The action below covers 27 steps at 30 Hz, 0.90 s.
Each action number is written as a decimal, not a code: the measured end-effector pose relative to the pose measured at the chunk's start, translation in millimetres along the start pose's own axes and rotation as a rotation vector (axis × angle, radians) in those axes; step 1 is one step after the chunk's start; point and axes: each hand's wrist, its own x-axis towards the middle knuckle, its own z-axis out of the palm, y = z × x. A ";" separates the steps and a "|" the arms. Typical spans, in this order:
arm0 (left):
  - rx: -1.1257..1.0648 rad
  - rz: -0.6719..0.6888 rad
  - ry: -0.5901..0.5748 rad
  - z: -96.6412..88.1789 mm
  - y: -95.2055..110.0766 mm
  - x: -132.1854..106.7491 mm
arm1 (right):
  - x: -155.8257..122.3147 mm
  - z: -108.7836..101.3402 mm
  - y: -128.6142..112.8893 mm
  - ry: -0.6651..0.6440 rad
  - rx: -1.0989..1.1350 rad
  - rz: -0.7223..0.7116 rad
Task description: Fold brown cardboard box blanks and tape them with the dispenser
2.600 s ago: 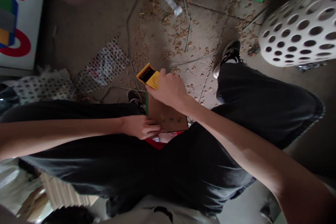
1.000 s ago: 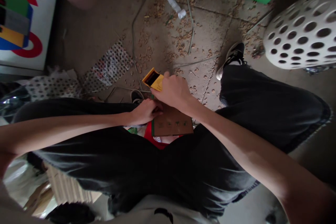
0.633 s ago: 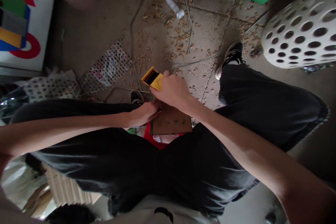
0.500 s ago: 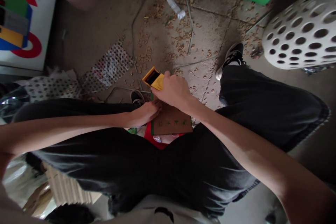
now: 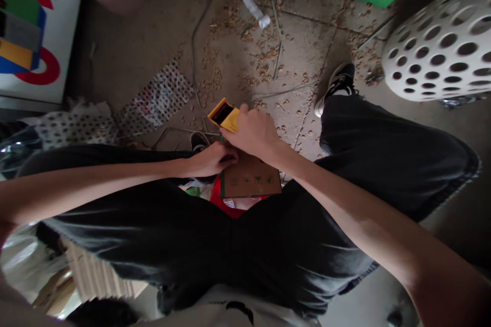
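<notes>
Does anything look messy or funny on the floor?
Yes. The concrete floor is scattered with lots of small brown bits, maybe husks or shells, and a crumpled white tube lies among them. They look spilled, not put there on purpose.

The packet (image 5: 251, 183) is matt brown cardboard; the floor (image 5: 303, 46) is rough concrete.

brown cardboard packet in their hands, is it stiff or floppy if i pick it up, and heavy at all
The brown cardboard packet is probably fairly stiff: its edges look straight and unbent where the left hand holds one corner. It looks thin, so it is likely light for its size. Its flat card face may slide a little, though the grip is hard to judge.
</notes>
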 end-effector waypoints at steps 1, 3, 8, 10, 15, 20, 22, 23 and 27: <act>-0.015 -0.007 0.022 0.1 1.5 -0.3 | 0.2 -0.2 0.1 -0.002 0.004 0.000; -0.058 -0.051 0.053 0.2 4.0 -1.3 | 0.9 0.1 0.7 -0.006 0.019 0.005; -0.230 -0.220 0.018 1.5 5.1 -3.0 | 3.1 1.8 3.0 -0.019 0.057 0.019; -0.255 -0.240 0.007 1.5 5.8 -1.8 | 3.6 2.8 3.8 -0.014 0.049 0.022; -0.384 -0.225 -0.059 -15.6 26.7 4.1 | 5.1 5.0 6.6 0.010 0.030 0.023; -0.495 -0.123 -0.014 -62.2 81.1 2.1 | 4.4 -3.2 8.8 -0.058 0.040 0.051; -0.489 -0.117 0.120 -81.5 101.9 1.4 | 2.4 -9.3 9.0 -0.098 0.012 0.029; -0.491 -0.117 0.203 -89.9 109.6 1.8 | 1.4 -12.6 9.4 -0.098 0.005 0.012; -0.532 -0.079 0.594 -113.4 117.8 6.7 | -0.5 -31.5 16.2 0.033 0.096 0.039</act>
